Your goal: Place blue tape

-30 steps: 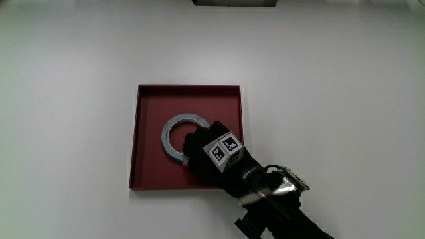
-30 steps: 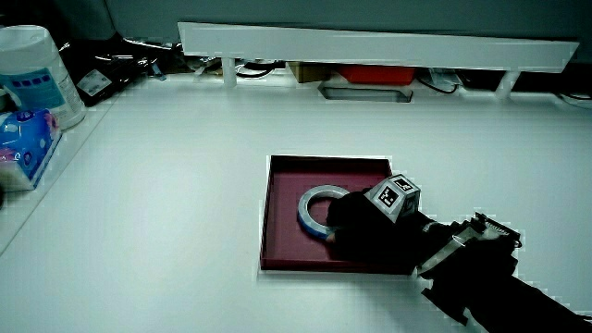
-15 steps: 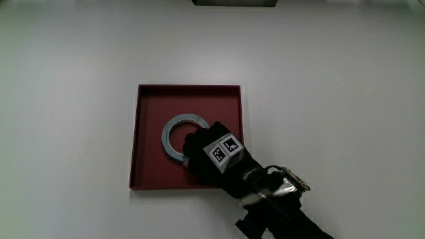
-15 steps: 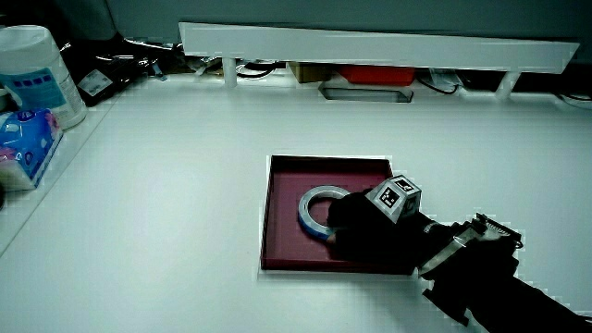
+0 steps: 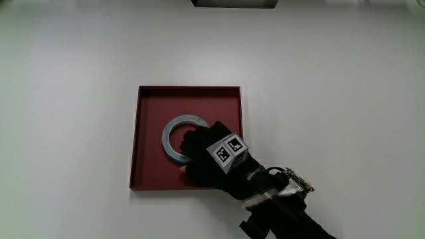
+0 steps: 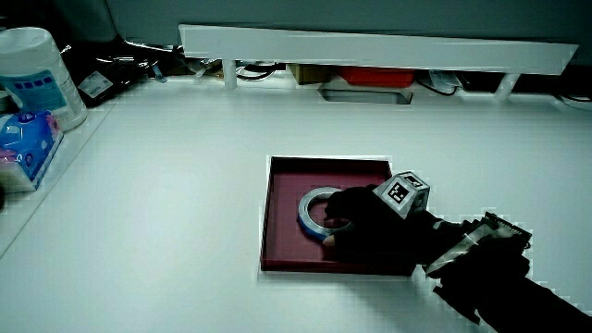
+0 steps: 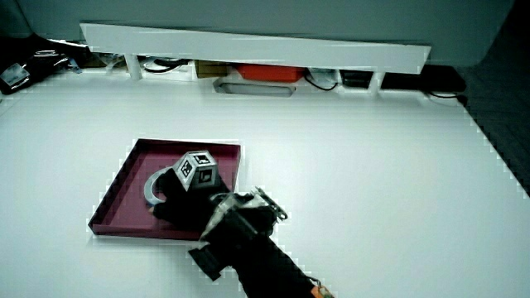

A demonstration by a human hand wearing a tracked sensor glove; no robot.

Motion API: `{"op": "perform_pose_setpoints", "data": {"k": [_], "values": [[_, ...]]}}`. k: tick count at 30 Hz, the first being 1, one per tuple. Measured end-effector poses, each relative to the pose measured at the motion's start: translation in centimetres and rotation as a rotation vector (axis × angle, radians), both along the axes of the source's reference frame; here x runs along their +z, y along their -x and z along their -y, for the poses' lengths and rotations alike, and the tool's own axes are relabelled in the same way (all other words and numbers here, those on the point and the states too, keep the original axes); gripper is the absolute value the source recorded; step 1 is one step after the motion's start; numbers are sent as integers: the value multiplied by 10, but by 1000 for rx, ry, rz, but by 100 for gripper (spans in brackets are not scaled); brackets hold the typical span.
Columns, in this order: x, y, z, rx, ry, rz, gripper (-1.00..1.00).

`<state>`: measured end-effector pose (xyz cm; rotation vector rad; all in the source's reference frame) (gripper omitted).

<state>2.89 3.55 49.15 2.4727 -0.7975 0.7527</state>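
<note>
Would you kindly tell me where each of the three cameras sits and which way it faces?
Main view: above the table, looking straight down on the square dark red tray and round blue tape roll; the black-gloved hand and forearm show.
Side view: from the person's side, looking forward and down; hand and forearm show.
Side view: likewise, from another angle; hand shows.
All share the tray, tape and hand.

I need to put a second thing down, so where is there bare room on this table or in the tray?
Inside the red tray, the strip farther from the person than the blue tape is bare. The table around the tray is bare. The hand crowds the nearer part.
</note>
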Motion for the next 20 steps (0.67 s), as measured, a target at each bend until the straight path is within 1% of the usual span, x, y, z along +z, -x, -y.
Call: {"op": "perform_pose_setpoints", "data": {"k": [1,2,3,5,8,10,12,14,16,20], "values": [[-6,-2,2,10,11,23,-75],[-7,-5,4,14,10,30,-79],[-13,-7,6,15,17,42,-82],[-26,-10,9,15,61,60,-89],[-44,-16,12,-1,130,50,-100],[-56,-21,12,-19,162,35,-100],[-73,-29,11,-34,198,41,-100],[-83,-40,10,-34,227,31,-100],[-104,-51,9,-41,259,60,-100],[-117,-76,4,-49,206,96,-100]]}}
